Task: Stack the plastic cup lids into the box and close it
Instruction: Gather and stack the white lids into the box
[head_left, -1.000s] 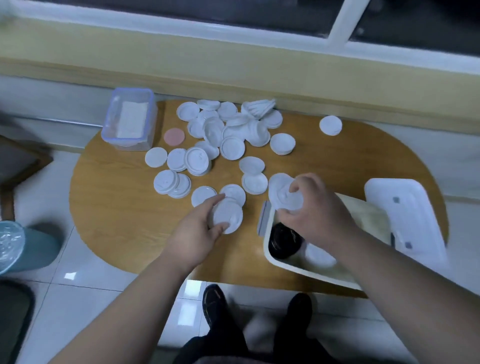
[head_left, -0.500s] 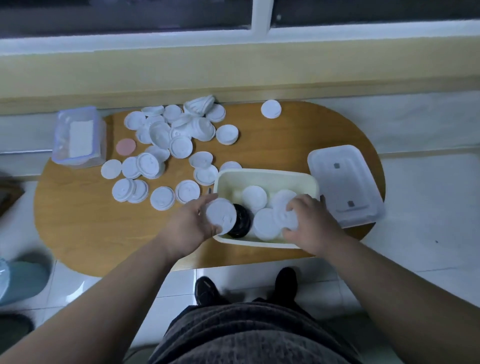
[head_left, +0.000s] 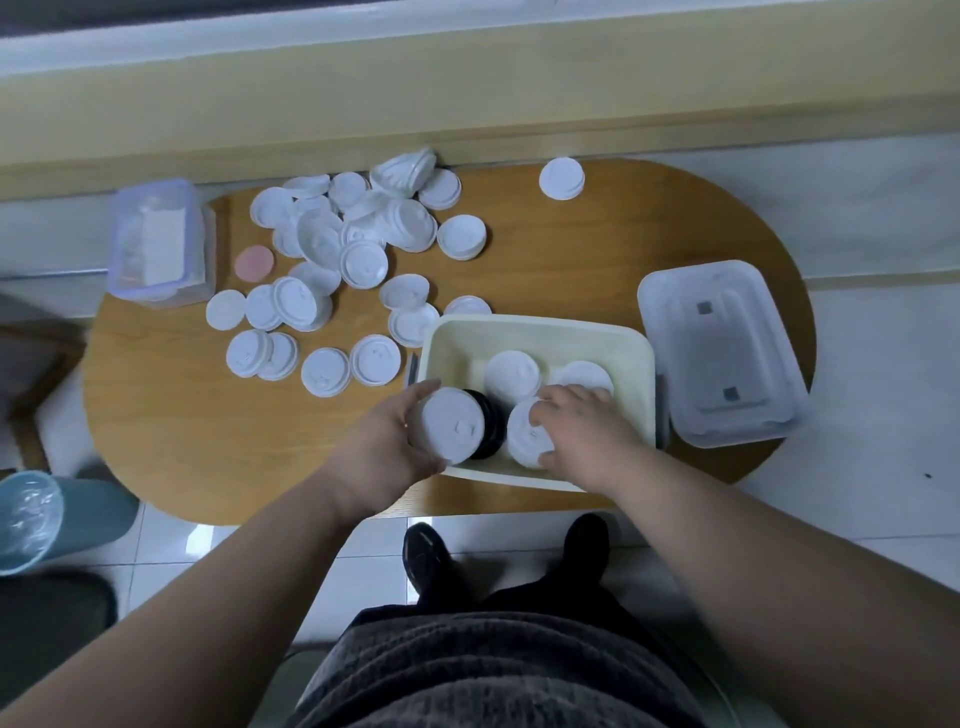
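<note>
The left hand (head_left: 384, 447) grips a white lid (head_left: 452, 426) at the near-left corner of the box (head_left: 540, 327), above a black lid (head_left: 492, 423). The right hand (head_left: 584, 434) reaches inside, fingers and thumb curled round a second lid (head_left: 522, 436). Only a few lids are in. By my judgement most of the work is left: the scattered lids (head_left: 358, 260) cover the table (head_left: 571, 249), and the box cover (head_left: 722, 353) lies alongside, not yet on.

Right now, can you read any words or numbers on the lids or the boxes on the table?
No words or numbers can be read anywhere.
White lids: only raised bumps, too blurred to read as letters.
Box cover: two dark squares, no writing to be seen on them.
Clear tub: a white sheet inside, no print visible.
</note>
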